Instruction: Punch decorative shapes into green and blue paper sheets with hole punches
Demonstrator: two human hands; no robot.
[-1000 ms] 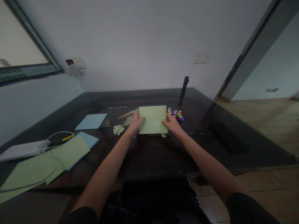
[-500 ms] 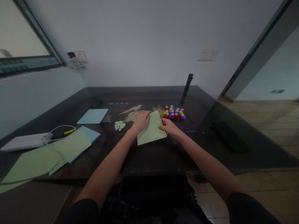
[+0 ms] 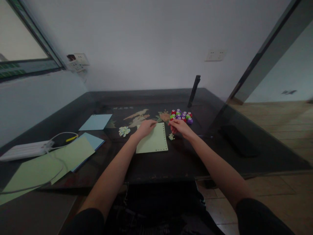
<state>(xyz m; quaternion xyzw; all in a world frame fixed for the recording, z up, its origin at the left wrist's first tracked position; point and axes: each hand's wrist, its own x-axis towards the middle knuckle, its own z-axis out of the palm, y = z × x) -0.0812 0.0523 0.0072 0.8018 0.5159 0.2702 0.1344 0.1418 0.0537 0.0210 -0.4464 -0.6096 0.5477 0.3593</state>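
Dark table (image 3: 151,169), left hand (image 3: 144,128) over sheet (image 3: 153,143)

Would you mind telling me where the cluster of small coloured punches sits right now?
In the head view, the coloured punches sit on the dark table, right of centre, just beyond the right hand and near the leaning black bar.

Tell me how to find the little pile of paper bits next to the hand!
Start at the dark table and find the green punched sheet under the left hand. Beside its right edge, below the right hand, lie tiny pale confetti bits, smaller than the heap farther left.
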